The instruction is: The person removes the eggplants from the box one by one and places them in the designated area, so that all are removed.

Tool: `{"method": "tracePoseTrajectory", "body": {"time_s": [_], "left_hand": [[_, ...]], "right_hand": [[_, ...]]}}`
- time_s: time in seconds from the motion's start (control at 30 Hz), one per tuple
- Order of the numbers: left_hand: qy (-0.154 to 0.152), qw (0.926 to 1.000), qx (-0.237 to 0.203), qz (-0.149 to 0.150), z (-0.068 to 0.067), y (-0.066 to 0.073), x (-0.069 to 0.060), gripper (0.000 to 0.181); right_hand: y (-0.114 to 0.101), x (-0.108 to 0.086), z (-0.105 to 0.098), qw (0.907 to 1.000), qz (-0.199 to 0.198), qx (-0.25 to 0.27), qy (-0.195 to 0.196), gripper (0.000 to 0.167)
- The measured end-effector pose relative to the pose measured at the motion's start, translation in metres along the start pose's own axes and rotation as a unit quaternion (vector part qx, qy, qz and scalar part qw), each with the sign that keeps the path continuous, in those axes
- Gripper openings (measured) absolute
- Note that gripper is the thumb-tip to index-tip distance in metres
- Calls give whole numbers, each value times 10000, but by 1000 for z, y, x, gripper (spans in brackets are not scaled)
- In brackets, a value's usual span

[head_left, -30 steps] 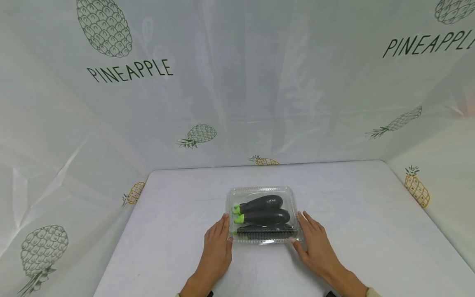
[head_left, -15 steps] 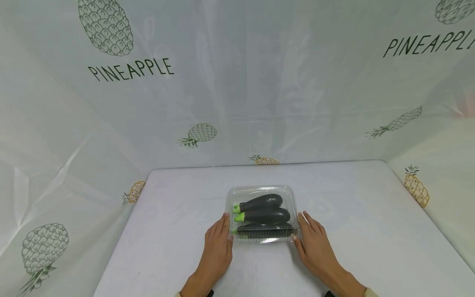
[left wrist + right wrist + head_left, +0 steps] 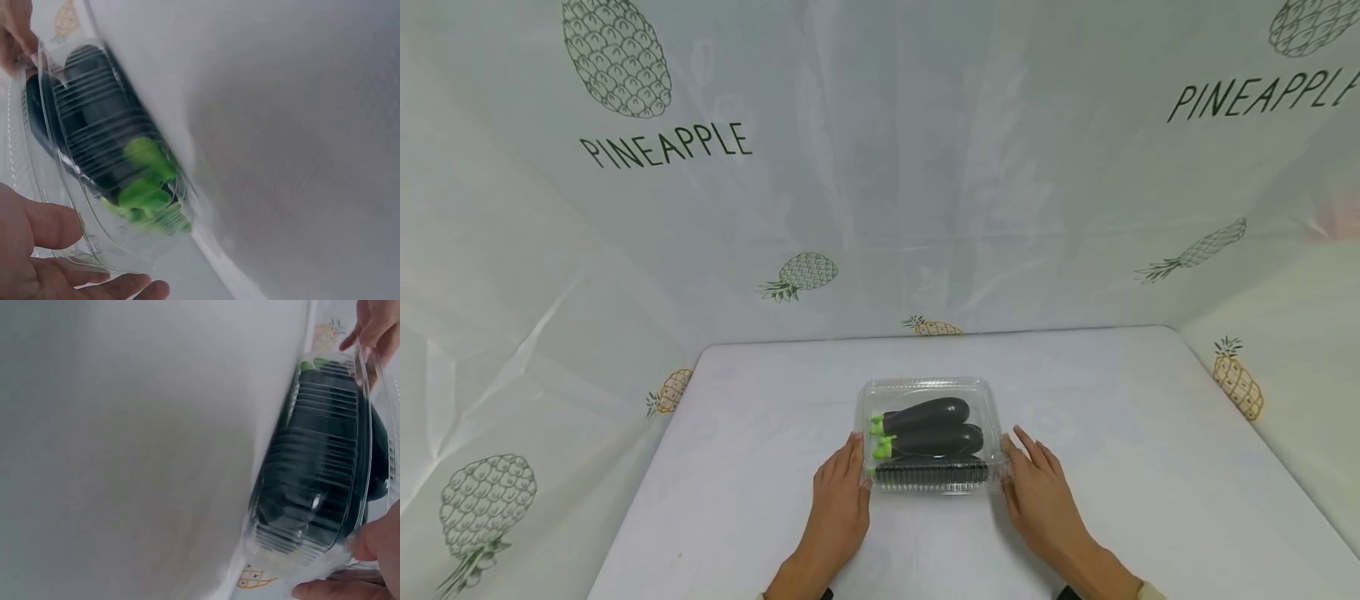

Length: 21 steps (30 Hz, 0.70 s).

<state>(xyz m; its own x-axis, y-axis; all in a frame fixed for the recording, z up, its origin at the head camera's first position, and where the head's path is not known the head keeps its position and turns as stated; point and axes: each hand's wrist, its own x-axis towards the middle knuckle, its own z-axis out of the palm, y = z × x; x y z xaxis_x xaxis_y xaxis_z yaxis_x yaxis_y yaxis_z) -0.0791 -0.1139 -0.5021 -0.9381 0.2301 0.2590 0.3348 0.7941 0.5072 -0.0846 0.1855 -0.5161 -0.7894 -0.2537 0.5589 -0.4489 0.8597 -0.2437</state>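
A clear plastic clamshell box [image 3: 925,384] sits on the white table, its ribbed side towards me. Inside lie three dark eggplants: a far one [image 3: 932,413], a middle one [image 3: 934,442] and a near one behind the ribs [image 3: 931,474]. Their green stem ends point left. My left hand [image 3: 838,504] holds the box's near left corner; in the left wrist view its thumb [image 3: 57,225] is on the rim and its fingers lie lower. At the near right corner my right hand [image 3: 1039,504] grips the rim, thumb [image 3: 377,540] on it.
The white table [image 3: 760,433] extends around the box on all sides. Behind and beside it hangs a pale sheet [image 3: 880,208] printed with pineapples and lettering.
My right thumb has shifted right, from the box's near edge to its corner. Inside the box the eggplants have slid slightly left. The left hand keeps its place.
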Motion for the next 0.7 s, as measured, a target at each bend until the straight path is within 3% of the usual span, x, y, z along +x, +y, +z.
{"method": "tracePoseTrajectory", "body": {"time_s": [0.2, 0.4, 0.57, 0.7], "left_hand": [[1, 9999, -70, -153, 2, -4, 1, 65], [-71, 9966, -697, -442, 2, -10, 2, 70], [-118, 9870, -1468, -652, -2, -13, 5, 79], [-183, 9728, -2120, -921, -8, -16, 13, 78]], "right_hand": [[2, 2, -3, 10000, -12, 12, 98, 52], [2, 3, -11, 9998, 189, -29, -23, 48], [3, 9, -18, 9993, 362, -26, -102, 46], [6, 16, -24, 9991, 400, 162, 6, 45]]}}
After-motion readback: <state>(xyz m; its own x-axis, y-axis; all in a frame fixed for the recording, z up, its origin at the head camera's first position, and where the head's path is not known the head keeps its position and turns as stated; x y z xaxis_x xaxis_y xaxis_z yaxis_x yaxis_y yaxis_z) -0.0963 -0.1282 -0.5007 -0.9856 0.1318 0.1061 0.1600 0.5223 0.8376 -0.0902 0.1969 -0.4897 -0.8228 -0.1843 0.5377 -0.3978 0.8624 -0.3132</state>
